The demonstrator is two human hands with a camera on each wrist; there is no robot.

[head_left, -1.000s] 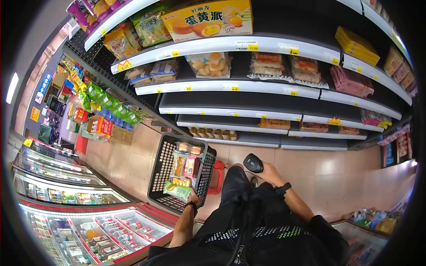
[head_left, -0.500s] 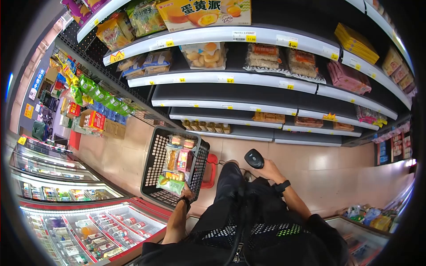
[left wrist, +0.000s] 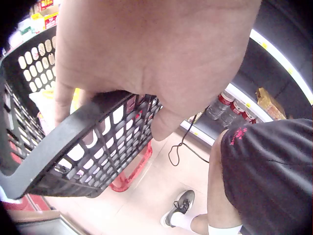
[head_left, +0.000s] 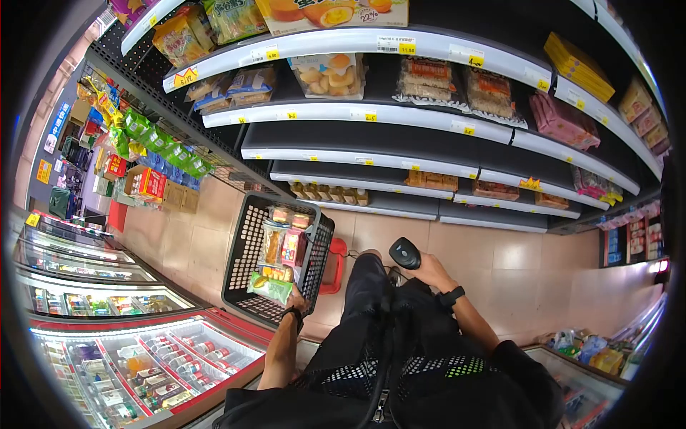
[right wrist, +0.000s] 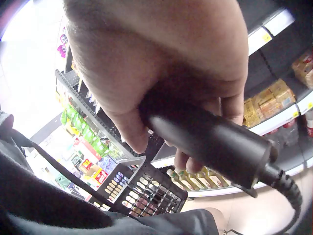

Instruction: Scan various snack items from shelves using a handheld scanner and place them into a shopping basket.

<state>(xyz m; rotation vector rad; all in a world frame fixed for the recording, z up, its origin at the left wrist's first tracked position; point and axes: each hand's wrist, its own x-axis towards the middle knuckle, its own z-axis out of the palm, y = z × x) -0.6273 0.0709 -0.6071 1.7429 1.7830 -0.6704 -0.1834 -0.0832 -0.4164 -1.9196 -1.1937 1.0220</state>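
My left hand (head_left: pixel 297 301) grips the near rim of a black plastic basket (head_left: pixel 314 259); in the left wrist view the fingers of that hand (left wrist: pixel 151 54) go over the rim (left wrist: pixel 73 132), thumb outside. Inside the basket lie a green packet (head_left: pixel 270 287) near my hand, a red and pink pack (head_left: pixel 291 247), a bread-like packet (head_left: pixel 272 243) and smaller packs at the far end. My right hand (head_left: pixel 430 272) holds a black handheld scanner (head_left: pixel 405 253). In the right wrist view the fingers of the hand (right wrist: pixel 161 54) wrap its handle (right wrist: pixel 205 134), with a coiled cable at its end.
Shelves (head_left: pixel 307 114) with packaged snacks curve across the front. Glass-topped freezers (head_left: pixel 171 365) stand at the left, and another case (head_left: pixel 572 372) is at the lower right. A red handle-like frame (head_left: pixel 336 266) lies beside the basket; tiled floor (head_left: pixel 457 261) extends right.
The basket and my left hand have shifted left in the head view, and the shelves sit slightly higher. Both hands keep their hold on the basket and the scanner.
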